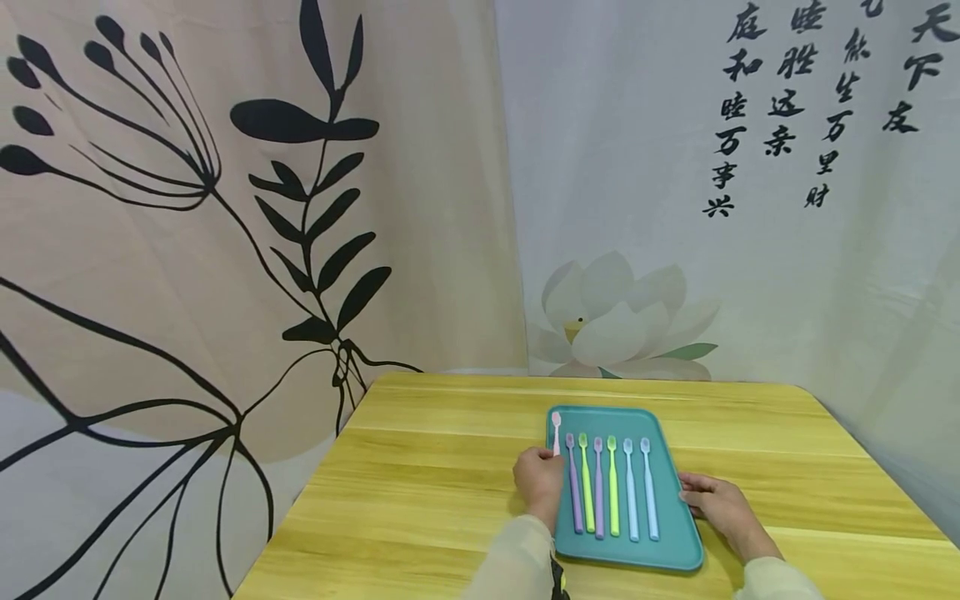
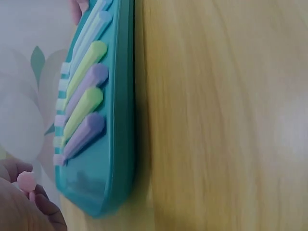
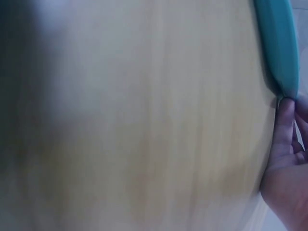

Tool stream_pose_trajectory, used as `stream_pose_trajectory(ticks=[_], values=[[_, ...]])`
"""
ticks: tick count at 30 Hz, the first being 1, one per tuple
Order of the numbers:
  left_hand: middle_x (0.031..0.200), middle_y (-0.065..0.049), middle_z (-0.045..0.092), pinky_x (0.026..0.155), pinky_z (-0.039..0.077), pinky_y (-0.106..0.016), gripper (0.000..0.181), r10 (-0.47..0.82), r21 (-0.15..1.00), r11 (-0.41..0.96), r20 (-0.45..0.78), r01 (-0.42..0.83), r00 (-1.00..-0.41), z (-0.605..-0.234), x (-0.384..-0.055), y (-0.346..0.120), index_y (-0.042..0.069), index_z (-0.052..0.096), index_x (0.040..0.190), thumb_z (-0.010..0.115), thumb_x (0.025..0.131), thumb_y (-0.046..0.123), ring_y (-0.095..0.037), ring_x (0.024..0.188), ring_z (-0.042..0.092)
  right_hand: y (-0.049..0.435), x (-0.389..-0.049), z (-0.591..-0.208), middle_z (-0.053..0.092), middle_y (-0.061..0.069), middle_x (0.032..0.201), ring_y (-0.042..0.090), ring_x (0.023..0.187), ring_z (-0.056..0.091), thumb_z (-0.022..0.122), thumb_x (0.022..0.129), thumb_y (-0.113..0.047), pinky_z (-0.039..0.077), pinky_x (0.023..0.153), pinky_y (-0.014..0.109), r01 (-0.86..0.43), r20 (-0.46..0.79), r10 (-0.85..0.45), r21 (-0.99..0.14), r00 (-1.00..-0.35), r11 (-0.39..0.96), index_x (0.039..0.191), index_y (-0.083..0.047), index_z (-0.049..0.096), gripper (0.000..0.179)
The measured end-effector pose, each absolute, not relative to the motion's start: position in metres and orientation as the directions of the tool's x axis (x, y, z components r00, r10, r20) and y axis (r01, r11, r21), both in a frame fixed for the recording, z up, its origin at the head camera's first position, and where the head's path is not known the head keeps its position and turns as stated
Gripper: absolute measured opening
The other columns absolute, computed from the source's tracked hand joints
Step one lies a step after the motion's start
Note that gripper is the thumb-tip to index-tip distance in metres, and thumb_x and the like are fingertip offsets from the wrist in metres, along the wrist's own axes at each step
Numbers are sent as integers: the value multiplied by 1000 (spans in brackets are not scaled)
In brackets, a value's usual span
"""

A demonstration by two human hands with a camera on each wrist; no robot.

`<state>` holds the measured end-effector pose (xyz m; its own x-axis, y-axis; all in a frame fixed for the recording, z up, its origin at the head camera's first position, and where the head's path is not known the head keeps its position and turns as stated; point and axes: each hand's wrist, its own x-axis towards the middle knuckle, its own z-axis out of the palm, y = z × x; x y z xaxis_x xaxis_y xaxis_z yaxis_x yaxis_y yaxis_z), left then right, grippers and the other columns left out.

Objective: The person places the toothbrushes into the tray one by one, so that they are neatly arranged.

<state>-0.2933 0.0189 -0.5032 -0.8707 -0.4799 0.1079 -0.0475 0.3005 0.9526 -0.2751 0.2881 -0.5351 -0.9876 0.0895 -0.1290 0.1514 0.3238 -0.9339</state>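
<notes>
My left hand (image 1: pixel 540 483) pinches a pink toothbrush (image 1: pixel 557 422) at the left edge of a teal tray (image 1: pixel 678 550). Its head points away from me, and in the left wrist view the handle end (image 2: pixel 27 181) pokes out between thumb and fingers. On the tray lie several more toothbrushes side by side, heads at the far end: a purple one (image 1: pixel 574 487) nearest the pink one, then green, purple and green, and light blue ones (image 1: pixel 649 492) on the right. My right hand (image 1: pixel 726 510) holds the tray's right rim between thumb and fingers.
The tray lies on a yellow wood-grain table (image 1: pixel 405 483). Behind the table hangs a printed cloth (image 1: pixel 450 208) with dark plant shapes, a pale lotus and black writing. A dark band with yellow (image 1: pixel 558 579) shows by my left sleeve.
</notes>
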Motion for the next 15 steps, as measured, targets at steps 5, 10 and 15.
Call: stream_pose_trajectory(ticks=[5, 10, 15], values=[[73, -3, 64, 57, 52, -33, 4, -503, 962, 257, 53, -91, -863, -506, -292, 29, 3, 71, 78, 72, 81, 1, -18, 63, 58, 288, -275, -536, 63, 24, 120, 15, 95, 63, 64, 93, -5, 56, 76, 31, 157, -135, 91, -932, -987, 326, 136, 14, 50, 49], [73, -3, 65, 57, 51, -35, 3, -544, 947, 295, 55, -130, -838, -508, -288, 36, 3, 72, 84, 73, 83, 5, -18, 62, 57, 287, -275, -534, 62, 25, 122, 18, 99, 63, 65, 93, -8, 56, 78, 33, 170, -146, 93, -926, -985, 336, 136, 13, 51, 50], [69, -1, 64, 54, 47, -38, 4, -578, 907, 381, 82, -180, -812, -512, -284, 39, 8, 72, 79, 75, 81, 10, -18, 58, 55, 286, -274, -533, 61, 26, 124, 20, 100, 63, 65, 93, -9, 56, 78, 34, 179, -156, 94, -923, -983, 341, 136, 12, 51, 50]])
